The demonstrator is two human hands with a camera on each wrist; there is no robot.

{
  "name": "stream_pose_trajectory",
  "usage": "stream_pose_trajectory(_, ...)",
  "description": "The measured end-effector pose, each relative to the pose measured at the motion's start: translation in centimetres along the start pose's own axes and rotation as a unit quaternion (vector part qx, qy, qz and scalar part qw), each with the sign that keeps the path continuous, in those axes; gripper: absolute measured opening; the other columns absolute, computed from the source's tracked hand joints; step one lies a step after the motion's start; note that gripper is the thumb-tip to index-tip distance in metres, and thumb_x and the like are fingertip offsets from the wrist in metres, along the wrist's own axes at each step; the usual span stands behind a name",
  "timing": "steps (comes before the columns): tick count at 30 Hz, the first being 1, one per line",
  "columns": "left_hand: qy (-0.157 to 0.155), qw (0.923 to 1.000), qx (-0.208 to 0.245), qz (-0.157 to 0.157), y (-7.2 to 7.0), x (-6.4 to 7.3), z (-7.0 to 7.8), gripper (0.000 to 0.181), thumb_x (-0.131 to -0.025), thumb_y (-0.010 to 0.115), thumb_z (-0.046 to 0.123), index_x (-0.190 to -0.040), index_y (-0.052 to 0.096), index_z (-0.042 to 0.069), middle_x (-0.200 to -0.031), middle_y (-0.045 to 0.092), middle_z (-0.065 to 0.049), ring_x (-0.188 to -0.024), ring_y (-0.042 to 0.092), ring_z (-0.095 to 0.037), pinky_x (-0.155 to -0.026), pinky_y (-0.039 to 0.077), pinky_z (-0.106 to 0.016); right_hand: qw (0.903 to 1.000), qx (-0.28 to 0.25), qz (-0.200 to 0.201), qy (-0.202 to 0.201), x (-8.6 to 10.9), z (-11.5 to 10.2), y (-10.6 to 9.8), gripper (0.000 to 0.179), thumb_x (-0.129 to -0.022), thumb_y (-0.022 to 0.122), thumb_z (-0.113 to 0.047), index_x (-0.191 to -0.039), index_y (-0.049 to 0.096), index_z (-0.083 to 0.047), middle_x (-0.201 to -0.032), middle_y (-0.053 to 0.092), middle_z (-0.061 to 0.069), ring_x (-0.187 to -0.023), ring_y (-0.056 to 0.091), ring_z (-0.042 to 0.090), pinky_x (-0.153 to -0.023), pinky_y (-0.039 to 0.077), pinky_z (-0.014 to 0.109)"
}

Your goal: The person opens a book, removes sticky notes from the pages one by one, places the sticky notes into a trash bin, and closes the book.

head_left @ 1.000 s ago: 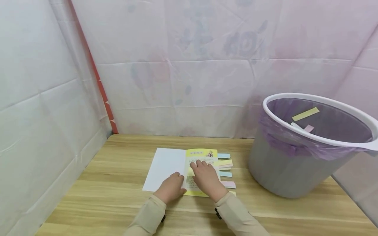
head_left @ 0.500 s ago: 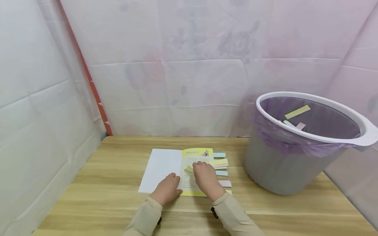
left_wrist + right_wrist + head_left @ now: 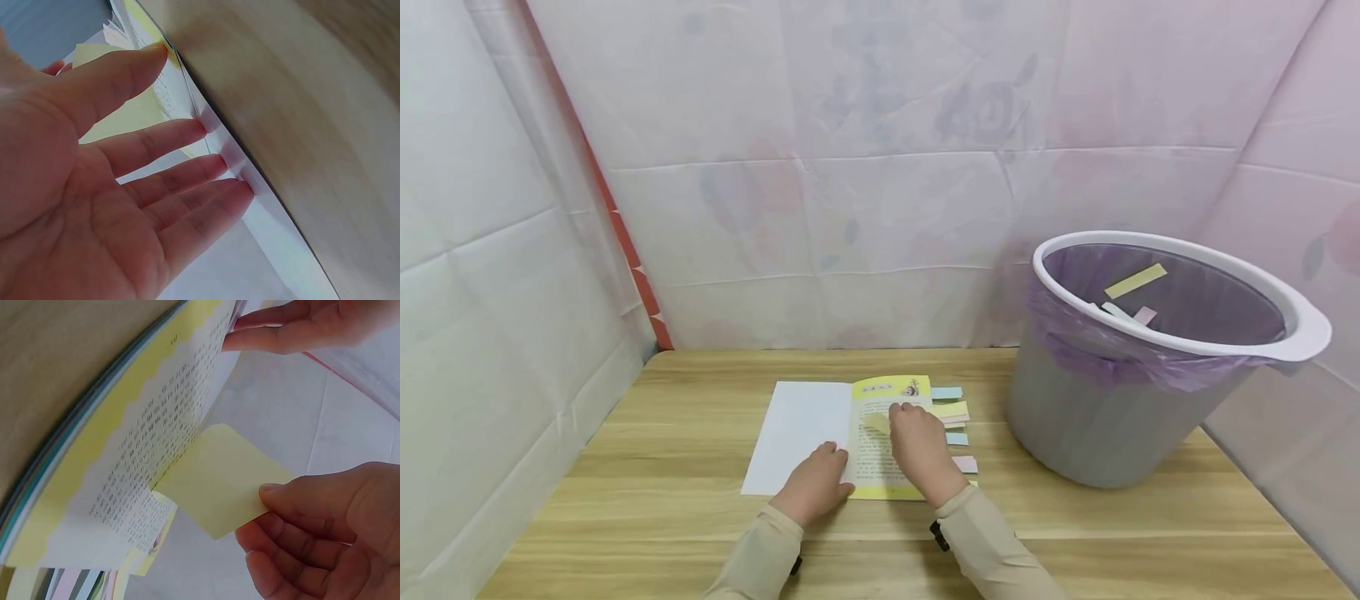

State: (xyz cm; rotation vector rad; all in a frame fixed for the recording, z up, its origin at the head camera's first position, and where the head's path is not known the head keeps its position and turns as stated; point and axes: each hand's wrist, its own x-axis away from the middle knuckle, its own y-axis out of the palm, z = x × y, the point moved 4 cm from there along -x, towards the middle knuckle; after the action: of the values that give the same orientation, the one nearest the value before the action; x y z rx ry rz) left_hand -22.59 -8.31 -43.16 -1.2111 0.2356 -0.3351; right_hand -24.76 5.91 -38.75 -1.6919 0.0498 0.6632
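Observation:
An open book lies on the table, its left page blank white and its right page printed with a yellow border. My left hand rests on the book beside the fold; in the left wrist view its fingertips and thumb touch the pages. Between thumb and fingers, my right hand pinches a yellow sticky note by one corner. The note stands up from the printed page, its opposite corner right at the text. Several coloured paper tabs stick out from the book's right edge, partly behind my right hand.
A grey bin with a white rim and purple liner stands right of the book, holding several paper strips, including a yellow strip. Behind the wooden table hangs a pale patterned sheet.
My right hand's fingers have drawn together on the yellow sticky note and lifted it from lying on the page. My left hand stays on the book. The head view has turned slightly right.

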Motion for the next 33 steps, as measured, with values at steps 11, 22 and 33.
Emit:
stream_pose_trajectory(11, 0.010, 0.9999, -0.008, 0.005, -0.1, 0.0, 0.1, 0.041, -0.084, 0.074, 0.017, -0.113, 0.060, -0.009, -0.118, 0.057, -0.026, -0.111, 0.057, -0.039, -0.093, 0.047, -0.049, 0.9994, -0.011, 0.015, 0.029, -0.3, 0.9, -1.0, 0.014, -0.081, 0.073, -0.001, -0.075, 0.061, -0.001, -0.064, 0.059, 0.007, -0.050, 0.055, 0.016, -0.042, 0.044, 0.025)
stream_pose_trajectory(22, 0.003, 1.0000, 0.006, -0.003, -0.3, 0.2, 0.1, 0.044, -0.085, 0.073, 0.018, -0.116, 0.059, -0.010, -0.121, 0.056, -0.027, -0.114, 0.055, -0.041, -0.096, 0.045, -0.050, 0.9984, -0.005, 0.015, 0.055, -0.5, 1.7, -2.1, 0.012, -0.083, 0.072, -0.003, -0.092, 0.068, 0.004, -0.067, 0.060, 0.007, -0.053, 0.058, 0.017, -0.042, 0.045, 0.026)
stream_pose_trajectory(33, -0.003, 0.9999, 0.013, -0.009, -0.5, 0.3, 0.2, 0.046, -0.086, 0.072, 0.017, -0.119, 0.058, -0.011, -0.124, 0.054, -0.029, -0.118, 0.052, -0.042, -0.099, 0.043, -0.051, 0.9932, -0.051, 0.082, 0.064, -0.3, 2.7, -4.6, 0.013, -0.085, 0.068, 0.002, -0.075, 0.061, -0.002, -0.064, 0.057, 0.006, -0.050, 0.051, 0.015, -0.042, 0.043, 0.029)
